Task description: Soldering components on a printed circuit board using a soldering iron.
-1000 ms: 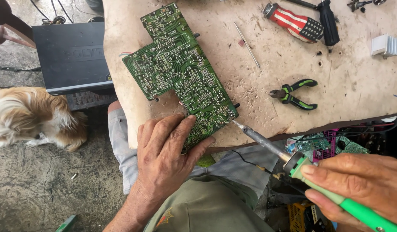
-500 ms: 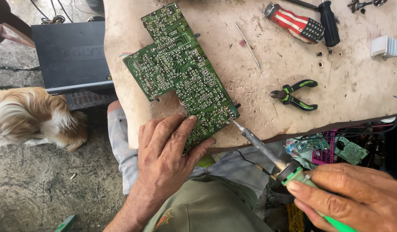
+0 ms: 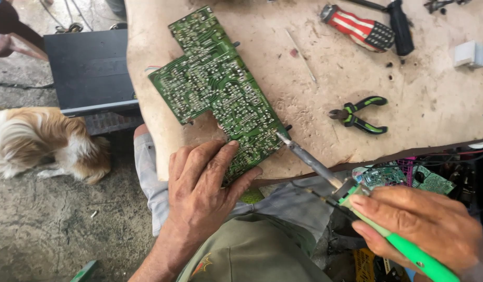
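I see my left hand (image 3: 202, 190) pressing flat, fingers spread, on the near corner of the green circuit board (image 3: 218, 91) lying solder-side up on the desk (image 3: 419, 78), while my right hand (image 3: 422, 227) grips a green-handled soldering iron (image 3: 351, 196), its tip touching the board's near edge.

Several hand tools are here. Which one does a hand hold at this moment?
The green-handled soldering iron, gripped in the right hand. The green-and-black pliers and the red-striped screwdriver lie untouched on the table.
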